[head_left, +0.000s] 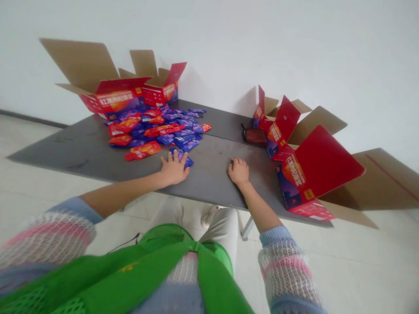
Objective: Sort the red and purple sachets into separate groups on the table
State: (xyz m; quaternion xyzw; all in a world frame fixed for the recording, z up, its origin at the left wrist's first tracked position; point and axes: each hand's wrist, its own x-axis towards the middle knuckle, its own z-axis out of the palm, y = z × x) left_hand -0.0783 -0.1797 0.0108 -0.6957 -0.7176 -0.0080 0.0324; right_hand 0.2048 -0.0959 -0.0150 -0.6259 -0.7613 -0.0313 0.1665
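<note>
The two hands are well apart over the grey table [212, 174]. The left hand [174, 170] lies palm down with its fingers spread over a blue-purple packet [189, 162], which rests flat on the table just in front of the main heap and shows past the fingertips and along the right side of the hand. The right hand [238, 171] rests near the table's front edge, its fingers curled under; how tightly they close, and whether anything is inside, I cannot tell. Just to the left of the blue-purple packet, near the left hand, lies a red-orange packet [144, 151], also flat on the table. Behind these two spreads a loose heap of packets [170, 124], red-orange ones mostly on the left and blue-purple ones mostly on the right, overlapping at many angles. At the back left of the heap stand two open cartons, a larger one [121, 100] and a smaller one [160, 94], flaps raised. Along the right side of the table stand three more open cartons: the near one [294, 181], the middle one [276, 137] and the far one [258, 115], red flaps upright. A dark brown pouch [255, 136] lies just beside the middle carton, beyond the right hand.
</note>
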